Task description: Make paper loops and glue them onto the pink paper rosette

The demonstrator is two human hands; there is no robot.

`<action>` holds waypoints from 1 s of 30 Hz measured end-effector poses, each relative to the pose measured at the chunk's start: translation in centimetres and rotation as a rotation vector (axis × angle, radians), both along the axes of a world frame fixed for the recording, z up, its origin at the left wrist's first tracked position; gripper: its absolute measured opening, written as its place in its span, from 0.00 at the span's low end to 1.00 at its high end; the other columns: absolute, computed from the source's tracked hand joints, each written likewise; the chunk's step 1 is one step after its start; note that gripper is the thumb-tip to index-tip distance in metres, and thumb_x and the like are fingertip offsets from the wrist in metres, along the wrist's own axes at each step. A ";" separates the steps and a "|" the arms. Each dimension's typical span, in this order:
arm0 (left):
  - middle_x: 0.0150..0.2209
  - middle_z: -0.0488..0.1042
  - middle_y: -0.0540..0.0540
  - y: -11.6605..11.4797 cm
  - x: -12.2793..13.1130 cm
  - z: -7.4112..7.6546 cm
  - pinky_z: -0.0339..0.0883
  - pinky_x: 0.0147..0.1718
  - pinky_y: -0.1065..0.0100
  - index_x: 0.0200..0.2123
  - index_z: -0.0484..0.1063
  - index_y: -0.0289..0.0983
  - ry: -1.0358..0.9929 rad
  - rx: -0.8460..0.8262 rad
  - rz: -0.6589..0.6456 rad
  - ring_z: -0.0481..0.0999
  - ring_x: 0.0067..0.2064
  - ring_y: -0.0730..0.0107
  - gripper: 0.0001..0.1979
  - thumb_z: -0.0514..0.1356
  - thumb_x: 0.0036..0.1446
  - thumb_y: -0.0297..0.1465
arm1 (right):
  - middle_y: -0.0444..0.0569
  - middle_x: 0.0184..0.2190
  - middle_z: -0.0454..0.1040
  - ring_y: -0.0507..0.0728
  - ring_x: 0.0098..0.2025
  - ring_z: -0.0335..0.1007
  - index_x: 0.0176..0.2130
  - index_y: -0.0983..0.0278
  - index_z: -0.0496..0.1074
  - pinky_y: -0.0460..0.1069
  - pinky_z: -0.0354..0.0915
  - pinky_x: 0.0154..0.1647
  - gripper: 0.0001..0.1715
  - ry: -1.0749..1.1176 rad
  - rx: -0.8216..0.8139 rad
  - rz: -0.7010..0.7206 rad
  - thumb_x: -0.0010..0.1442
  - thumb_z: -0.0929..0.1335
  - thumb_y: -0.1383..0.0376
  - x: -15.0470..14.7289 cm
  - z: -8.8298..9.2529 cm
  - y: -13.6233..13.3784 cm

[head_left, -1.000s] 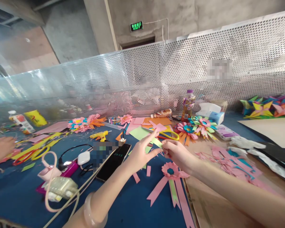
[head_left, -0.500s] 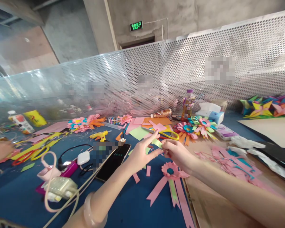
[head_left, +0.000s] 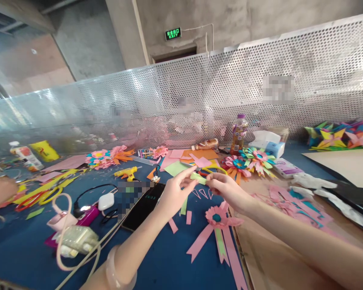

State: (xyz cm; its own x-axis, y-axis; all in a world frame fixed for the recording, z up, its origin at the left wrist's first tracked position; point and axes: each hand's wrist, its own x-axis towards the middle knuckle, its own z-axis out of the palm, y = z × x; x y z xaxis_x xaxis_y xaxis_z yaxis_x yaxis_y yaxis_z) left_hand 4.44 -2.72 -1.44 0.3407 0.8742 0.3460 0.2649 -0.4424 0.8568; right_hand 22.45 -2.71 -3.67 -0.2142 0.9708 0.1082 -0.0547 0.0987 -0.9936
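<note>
Between my two hands is a small light green paper strip (head_left: 199, 178), held above the table. My left hand (head_left: 176, 191) pinches its left end between thumb and fingers. At the other end, the fingertips of my right hand (head_left: 225, 189) are closed on the strip. Below them lies a pink paper rosette (head_left: 214, 217) with a blue centre and pink and green ribbon tails. Small pink paper triangles (head_left: 203, 194) and a pink paper piece (head_left: 188, 217) are near it. Yellow-handled scissors (head_left: 219, 168) lie just beyond my hands, partly hidden.
A phone (head_left: 143, 207), a yellow glue gun (head_left: 126, 173) and cables (head_left: 99, 241) lie to the left. Finished paper flowers (head_left: 258, 159), a drink bottle (head_left: 239, 133) and tissues (head_left: 274, 147) stand behind. Another person's hand (head_left: 1, 193) is at far left. A perforated metal panel (head_left: 157, 104) closes the back.
My left thumb and fingers have closed onto the green strip's left end; before, they were spread apart. The strip now stretches between both hands. My right hand stays nearly in place.
</note>
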 end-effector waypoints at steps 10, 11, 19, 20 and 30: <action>0.43 0.76 0.46 0.0 0.1 0.8 0.69 0.47 0.66 0.48 0.70 0.37 -0.126 -0.043 -0.030 0.76 0.44 0.68 0.16 0.60 0.55 0.31 | 0.40 0.28 0.61 0.50 0.27 0.57 0.35 0.61 0.63 0.47 0.55 0.28 0.08 -0.156 0.291 -0.031 0.55 0.66 0.61 0.5 -0.2 0.1; 0.43 0.76 0.46 -0.1 0.1 0.8 0.69 0.47 0.66 0.48 0.70 0.37 -0.125 -0.042 -0.031 0.76 0.44 0.68 0.16 0.60 0.55 0.31 | 0.40 0.28 0.61 0.50 0.27 0.56 0.34 0.61 0.63 0.47 0.55 0.28 0.07 -0.172 0.312 -0.034 0.55 0.66 0.62 0.5 -0.3 0.1; 0.43 0.76 0.46 -0.5 0.2 1.2 0.69 0.47 0.66 0.48 0.70 0.37 -0.074 -0.035 -0.014 0.75 0.44 0.67 0.16 0.59 0.55 0.30 | 0.42 0.30 0.62 0.51 0.28 0.56 0.32 0.62 0.62 0.47 0.56 0.28 0.05 -0.254 0.395 -0.046 0.54 0.65 0.64 0.4 0.0 -0.2; 0.43 0.76 0.46 -0.5 0.2 1.2 0.69 0.47 0.66 0.48 0.70 0.37 -0.071 -0.033 -0.018 0.75 0.44 0.67 0.16 0.59 0.55 0.30 | 0.42 0.30 0.62 0.51 0.28 0.56 0.31 0.62 0.62 0.47 0.56 0.28 0.04 -0.257 0.397 -0.046 0.54 0.65 0.64 0.4 0.1 -0.2; 0.43 0.76 0.49 -0.6 0.1 1.1 0.69 0.46 0.69 0.48 0.71 0.41 -0.039 -0.002 -0.041 0.76 0.43 0.70 0.15 0.59 0.56 0.31 | 0.42 0.29 0.61 0.50 0.27 0.56 0.30 0.61 0.60 0.47 0.56 0.27 0.04 -0.257 0.380 -0.043 0.55 0.64 0.65 0.3 0.0 -0.3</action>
